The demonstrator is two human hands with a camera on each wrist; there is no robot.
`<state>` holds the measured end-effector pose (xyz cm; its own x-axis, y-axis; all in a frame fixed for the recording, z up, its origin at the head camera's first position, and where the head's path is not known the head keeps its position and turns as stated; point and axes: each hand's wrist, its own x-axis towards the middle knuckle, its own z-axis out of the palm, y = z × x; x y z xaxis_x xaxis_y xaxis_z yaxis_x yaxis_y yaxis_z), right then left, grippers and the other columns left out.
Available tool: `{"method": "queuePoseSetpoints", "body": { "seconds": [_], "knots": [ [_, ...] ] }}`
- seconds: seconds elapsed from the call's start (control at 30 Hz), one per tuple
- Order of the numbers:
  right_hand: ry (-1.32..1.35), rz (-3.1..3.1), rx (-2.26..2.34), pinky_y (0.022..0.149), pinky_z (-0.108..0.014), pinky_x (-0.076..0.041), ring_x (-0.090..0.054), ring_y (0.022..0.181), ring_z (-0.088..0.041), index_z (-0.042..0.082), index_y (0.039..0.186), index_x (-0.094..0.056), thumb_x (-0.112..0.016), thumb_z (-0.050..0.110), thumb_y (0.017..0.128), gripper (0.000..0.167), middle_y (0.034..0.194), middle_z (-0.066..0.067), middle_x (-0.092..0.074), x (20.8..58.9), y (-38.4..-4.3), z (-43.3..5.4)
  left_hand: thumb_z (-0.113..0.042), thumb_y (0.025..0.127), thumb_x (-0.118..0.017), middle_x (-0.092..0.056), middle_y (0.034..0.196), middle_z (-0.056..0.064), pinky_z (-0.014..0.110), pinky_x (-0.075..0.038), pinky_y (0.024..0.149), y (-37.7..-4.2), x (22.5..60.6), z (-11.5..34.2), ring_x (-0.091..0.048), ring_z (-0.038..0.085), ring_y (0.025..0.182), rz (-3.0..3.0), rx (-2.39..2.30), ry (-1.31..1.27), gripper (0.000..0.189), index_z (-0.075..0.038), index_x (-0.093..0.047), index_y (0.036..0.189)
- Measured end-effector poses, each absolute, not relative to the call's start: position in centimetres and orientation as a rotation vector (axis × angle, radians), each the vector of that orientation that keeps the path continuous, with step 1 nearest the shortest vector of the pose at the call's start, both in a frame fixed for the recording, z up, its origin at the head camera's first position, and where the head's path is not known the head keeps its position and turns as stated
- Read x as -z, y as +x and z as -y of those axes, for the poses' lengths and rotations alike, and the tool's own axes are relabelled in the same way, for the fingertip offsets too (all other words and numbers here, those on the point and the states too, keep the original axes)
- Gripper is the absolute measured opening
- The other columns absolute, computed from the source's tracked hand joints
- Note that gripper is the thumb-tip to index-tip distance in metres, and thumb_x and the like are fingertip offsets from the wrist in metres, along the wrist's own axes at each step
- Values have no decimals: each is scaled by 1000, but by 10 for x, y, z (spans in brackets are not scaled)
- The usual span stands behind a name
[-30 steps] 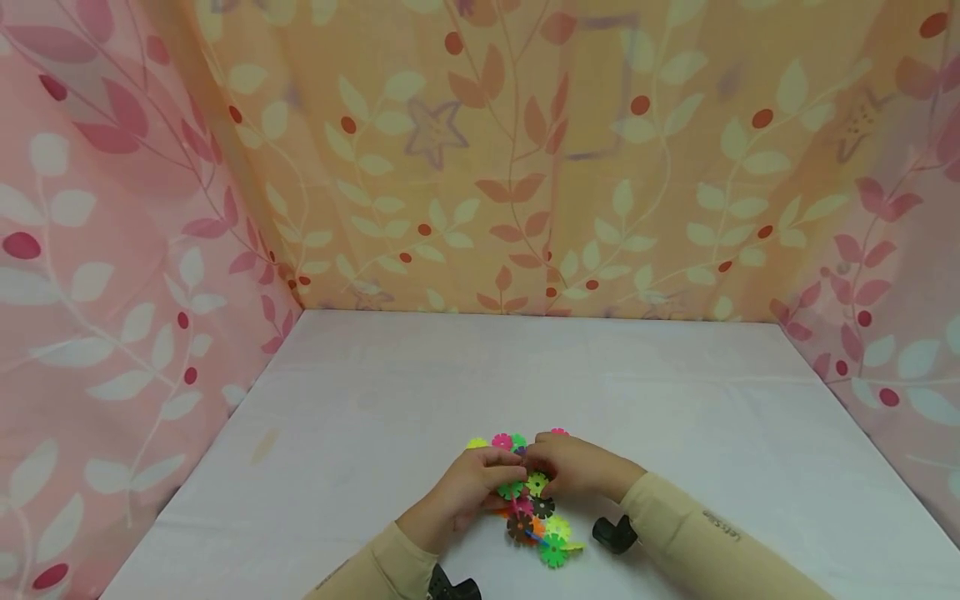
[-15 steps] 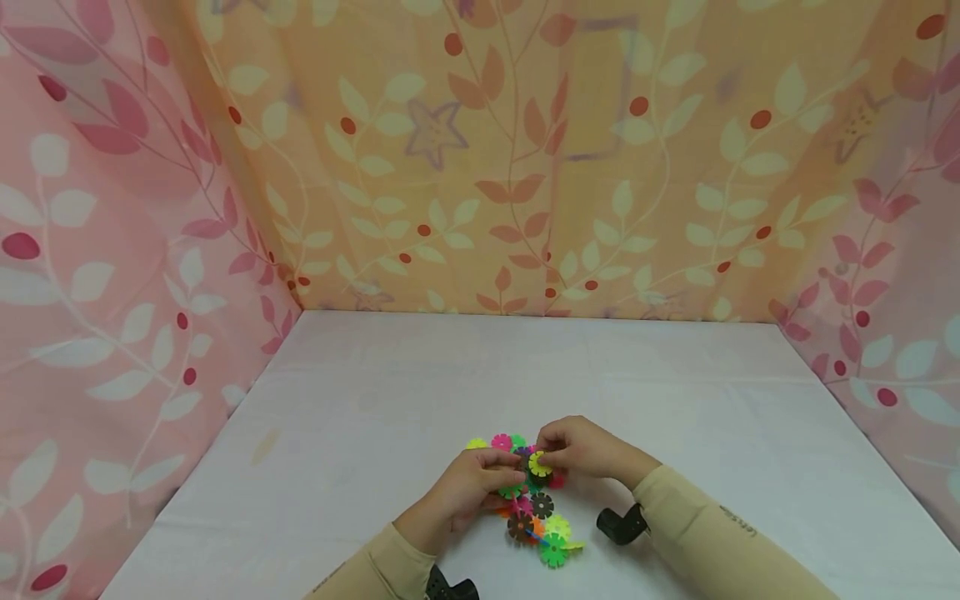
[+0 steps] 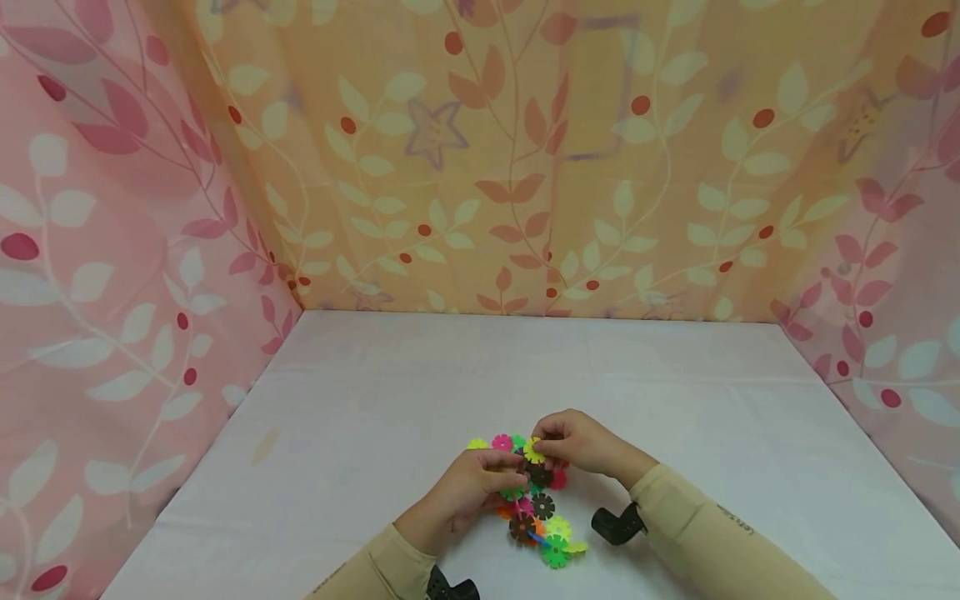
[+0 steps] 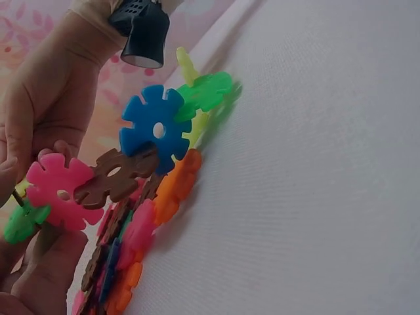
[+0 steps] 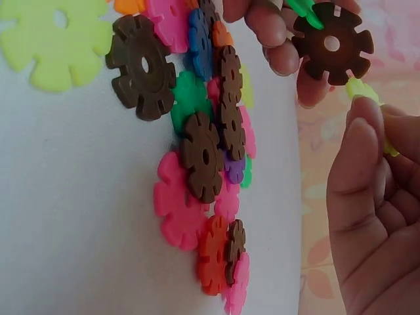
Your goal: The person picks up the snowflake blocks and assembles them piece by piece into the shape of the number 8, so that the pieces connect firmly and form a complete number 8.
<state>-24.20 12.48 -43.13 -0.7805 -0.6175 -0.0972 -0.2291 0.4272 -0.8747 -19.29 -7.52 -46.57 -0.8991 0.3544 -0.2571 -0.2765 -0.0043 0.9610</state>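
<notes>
In the head view my left hand (image 3: 465, 492) holds plastic snowflake discs at the pile's left side. The right wrist view shows a brown disc (image 5: 333, 43) in its fingers, with a green disc (image 5: 303, 9) slotted into it. A pink disc (image 4: 60, 190) is also by those fingers in the left wrist view. My right hand (image 3: 585, 443) pinches a yellow disc (image 3: 534, 451) between thumb and fingertips, just above the brown one. In the right wrist view this yellow disc (image 5: 362, 92) is edge-on and mostly covered by the thumb; whether it touches the brown disc I cannot tell.
Several loose discs in many colours lie in an overlapping pile (image 3: 542, 529) on the white tabletop (image 3: 375, 392), below and beside the hands. A black wrist camera (image 3: 618, 525) hangs under the right forearm. Patterned curtains (image 3: 420, 167) enclose the table's back and sides.
My right hand has lifted from the pile and drawn slightly back, with the yellow disc now pinched and raised. A red-pink disc beneath is uncovered. The left hand stays nearly in place.
</notes>
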Motion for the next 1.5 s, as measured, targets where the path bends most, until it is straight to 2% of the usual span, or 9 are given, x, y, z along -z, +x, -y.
{"method": "queuePoseSetpoints", "body": {
  "seconds": [0.3,0.7,0.97,1.13,1.33,1.43,1.5],
  "knots": [
    [-645,-2239,1382,57,-41,-52,-58,59,-18,7,83,-66,-62,19,87,13,68,-5,-61,432,-241,-123,-6,80,-69,-65,105,14,29,-52,78,-193,466,74,-63,15,91,-1849,-1969,108,33,5,-62,110],
    [-579,-2165,1498,52,-30,-51,-55,54,-12,0,81,-66,-63,13,86,14,65,-5,-60,440,-237,-118,-4,80,-68,-67,98,17,26,-52,76,-193,469,72,-64,15,88,-1858,-2036,199,25,7,-66,102],
    [-591,-2201,1406,51,-32,-51,-57,52,-12,3,81,-69,-65,13,84,11,62,-5,-62,440,-236,-117,-9,79,-70,-69,95,12,25,-52,75,-192,471,73,-63,12,86,-1956,-1931,240,24,2,-68,100],
    [-576,-2218,1397,56,-35,-53,-59,54,-13,3,89,-72,-65,14,84,13,67,-8,-65,436,-239,-119,-7,79,-69,-67,99,14,27,-52,77,-193,471,72,-64,15,87,-1885,-1976,183,27,4,-65,103],
    [-697,-2172,1362,63,-34,-54,-60,64,-15,0,106,-67,-56,6,89,21,84,-8,-63,429,-240,-119,-18,88,-61,-66,100,12,31,-52,77,-195,469,74,-64,21,89,-1802,-2006,169,27,4,-62,103],
    [-707,-2185,1324,66,-35,-54,-61,69,-19,0,114,-62,-55,7,90,26,86,-9,-64,428,-245,-123,-21,91,-57,-65,97,10,34,-53,75,-195,468,74,-65,22,88,-1807,-2012,124,27,3,-61,100],
    [-688,-2255,1270,67,-35,-53,-59,71,-21,2,114,-62,-55,9,90,26,87,-9,-64,429,-249,-127,-21,91,-56,-64,96,9,35,-54,74,-195,467,75,-65,22,87,-1814,-2010,95,25,3,-61,98]
  ]
}}
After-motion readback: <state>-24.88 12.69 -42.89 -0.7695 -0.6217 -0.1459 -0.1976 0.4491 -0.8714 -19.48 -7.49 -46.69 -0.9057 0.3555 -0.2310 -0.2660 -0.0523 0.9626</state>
